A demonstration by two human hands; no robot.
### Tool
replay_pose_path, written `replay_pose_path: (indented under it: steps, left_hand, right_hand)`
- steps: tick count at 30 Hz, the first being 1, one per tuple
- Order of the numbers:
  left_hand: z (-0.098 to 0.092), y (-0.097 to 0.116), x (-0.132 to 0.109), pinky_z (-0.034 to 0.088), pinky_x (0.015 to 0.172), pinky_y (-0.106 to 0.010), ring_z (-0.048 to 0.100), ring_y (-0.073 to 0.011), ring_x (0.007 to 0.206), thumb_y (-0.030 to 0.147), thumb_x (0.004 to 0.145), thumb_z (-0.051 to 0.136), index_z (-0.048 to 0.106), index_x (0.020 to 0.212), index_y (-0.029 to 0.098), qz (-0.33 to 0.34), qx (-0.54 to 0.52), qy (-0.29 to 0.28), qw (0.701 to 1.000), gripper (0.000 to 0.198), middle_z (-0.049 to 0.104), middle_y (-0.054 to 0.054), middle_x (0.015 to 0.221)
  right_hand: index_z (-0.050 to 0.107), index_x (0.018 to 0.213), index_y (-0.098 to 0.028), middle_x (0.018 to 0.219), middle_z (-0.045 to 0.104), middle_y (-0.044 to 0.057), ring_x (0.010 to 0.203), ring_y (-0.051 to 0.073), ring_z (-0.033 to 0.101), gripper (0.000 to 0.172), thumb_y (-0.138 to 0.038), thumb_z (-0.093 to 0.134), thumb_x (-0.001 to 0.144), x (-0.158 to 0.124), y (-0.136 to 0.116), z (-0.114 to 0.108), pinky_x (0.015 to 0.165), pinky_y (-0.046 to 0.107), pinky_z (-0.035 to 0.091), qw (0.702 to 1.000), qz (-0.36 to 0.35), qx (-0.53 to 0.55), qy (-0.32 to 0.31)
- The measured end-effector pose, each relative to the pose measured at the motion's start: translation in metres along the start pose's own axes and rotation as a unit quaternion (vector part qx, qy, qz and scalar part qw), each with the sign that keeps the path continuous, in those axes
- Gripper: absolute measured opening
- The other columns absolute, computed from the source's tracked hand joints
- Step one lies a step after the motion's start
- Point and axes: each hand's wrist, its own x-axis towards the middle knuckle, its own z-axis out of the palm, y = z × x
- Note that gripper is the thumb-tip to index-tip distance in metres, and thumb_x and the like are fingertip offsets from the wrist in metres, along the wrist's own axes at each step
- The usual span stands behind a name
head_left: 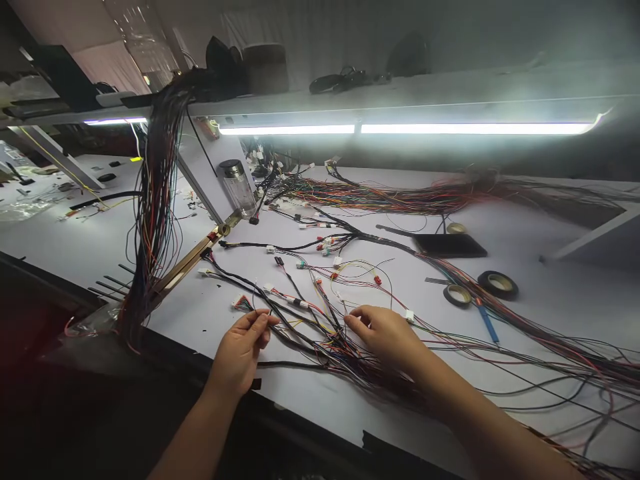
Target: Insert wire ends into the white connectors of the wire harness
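A wire harness point(320, 333) of many coloured and black wires with small white connectors lies spread over a white workbench point(350, 400). My left hand point(243, 350) pinches a thin black wire between thumb and fingertips near the bench's front edge. My right hand point(385, 333) rests on the tangle of coloured wires, its fingers curled and pinching strands; which strand it holds is too small to make out. A white connector point(409, 316) lies just behind the right hand.
A thick bundle of wires point(155, 200) hangs from the shelf at the left. A clear bottle point(239, 187) stands behind it. Two tape rolls point(497, 285) point(457, 295), a blue pen point(487, 323) and a black flat device point(449, 245) lie right. A lit strip lamp point(410, 128) runs overhead.
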Motion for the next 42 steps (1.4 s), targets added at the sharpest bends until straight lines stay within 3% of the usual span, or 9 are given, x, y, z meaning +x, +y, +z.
replay_pose_path:
  steps: [4, 8, 13, 15, 19, 23, 34, 37, 42]
  left_hand:
    - [-0.025, 0.009, 0.001, 0.047, 0.059, -0.017, 0.057, -0.0080, 0.062, 0.021, 0.069, 0.078, 0.066, 0.089, 0.017, -0.044, -0.090, 0.067, 0.993, 0.024, 0.069, -0.003, 0.084]
    - [-0.046, 0.019, -0.003, 0.040, 0.051, -0.020, 0.053, -0.0100, 0.055, 0.040, 0.074, 0.072, 0.062, 0.083, 0.020, -0.025, 0.133, 0.081, 0.988, 0.024, 0.066, 0.001, 0.079]
    - [-0.047, 0.032, -0.017, 0.028, 0.051, -0.026, 0.046, -0.0172, 0.055, 0.057, 0.080, 0.056, 0.060, 0.064, 0.022, 0.011, 0.596, 0.114, 0.795, 0.039, 0.051, 0.001, 0.052]
    - [-0.040, 0.029, -0.029, 0.033, 0.055, -0.027, 0.049, -0.0185, 0.060, 0.057, 0.082, 0.053, 0.062, 0.069, 0.023, 0.020, 0.576, 0.063, 0.815, 0.038, 0.054, 0.000, 0.057]
    - [-0.019, 0.013, -0.059, 0.045, 0.069, -0.028, 0.059, -0.0202, 0.081, 0.045, 0.080, 0.063, 0.057, 0.123, 0.029, 0.013, 0.289, -0.178, 0.940, 0.046, 0.065, -0.002, 0.091]
    - [0.008, 0.010, -0.078, 0.047, 0.071, -0.026, 0.061, -0.0186, 0.077, 0.037, 0.081, 0.065, 0.067, 0.104, 0.026, 0.048, 0.221, -0.234, 0.946, 0.026, 0.067, -0.003, 0.084]
    - [0.025, 0.021, -0.068, 0.047, 0.079, -0.021, 0.068, -0.0156, 0.078, 0.013, 0.080, 0.068, 0.069, 0.105, 0.027, 0.429, 0.454, -0.155, 0.765, 0.029, 0.074, -0.001, 0.088]
    - [0.029, 0.017, -0.064, 0.047, 0.082, -0.023, 0.067, -0.0170, 0.085, 0.016, 0.083, 0.064, 0.069, 0.099, 0.027, 0.384, 0.395, -0.145, 0.822, 0.020, 0.073, -0.002, 0.091]
    - [0.047, 0.013, -0.053, 0.045, 0.092, -0.037, 0.064, -0.0232, 0.099, 0.041, 0.092, 0.052, 0.061, 0.093, 0.022, 0.069, 0.118, -0.089, 0.987, 0.021, 0.071, -0.008, 0.101]
  right_hand:
    - [0.069, 0.082, -0.021, 0.076, 0.070, 0.005, 0.070, 0.021, 0.061, 0.026, -0.040, 0.053, 0.088, 0.010, -0.008, 0.004, 0.060, 0.029, 0.037, 1.000, -0.001, 0.015, 0.019]
    - [0.062, 0.085, -0.023, 0.090, 0.067, 0.001, 0.080, 0.015, 0.060, 0.014, -0.028, 0.051, 0.090, -0.008, -0.024, 0.009, 0.069, 0.025, 0.043, 0.988, -0.101, 0.111, 0.043]
    - [0.060, 0.086, -0.023, 0.080, 0.065, 0.000, 0.072, 0.014, 0.059, 0.008, -0.018, 0.054, 0.089, -0.044, -0.038, 0.040, 0.066, 0.025, 0.043, 0.954, -0.254, 0.159, 0.003]
    - [0.059, 0.088, -0.022, 0.083, 0.067, 0.002, 0.077, 0.016, 0.061, 0.008, -0.017, 0.054, 0.089, -0.051, -0.039, 0.054, 0.070, 0.026, 0.044, 0.950, -0.275, 0.147, 0.018]
    - [0.060, 0.092, -0.023, 0.083, 0.068, 0.000, 0.075, 0.015, 0.062, 0.009, -0.017, 0.053, 0.091, -0.054, -0.040, 0.064, 0.070, 0.025, 0.045, 0.958, -0.226, 0.173, 0.043]
    - [0.062, 0.101, -0.023, 0.087, 0.069, 0.001, 0.078, 0.015, 0.062, 0.014, -0.019, 0.054, 0.092, -0.053, -0.046, 0.057, 0.072, 0.026, 0.045, 0.944, -0.271, 0.182, 0.045]
    - [0.068, 0.090, -0.023, 0.090, 0.070, 0.003, 0.078, 0.016, 0.061, 0.016, -0.019, 0.053, 0.093, -0.034, -0.030, 0.065, 0.067, 0.027, 0.044, 0.940, -0.312, 0.062, 0.120]
    - [0.072, 0.093, -0.025, 0.105, 0.068, 0.005, 0.085, 0.018, 0.062, 0.014, -0.021, 0.059, 0.089, -0.030, -0.021, 0.052, 0.071, 0.028, 0.048, 0.956, -0.279, 0.035, 0.084]
    - [0.064, 0.116, -0.026, 0.099, 0.072, 0.001, 0.080, 0.014, 0.066, 0.026, -0.031, 0.056, 0.092, 0.002, -0.002, 0.002, 0.068, 0.023, 0.051, 0.983, -0.170, 0.049, 0.059]
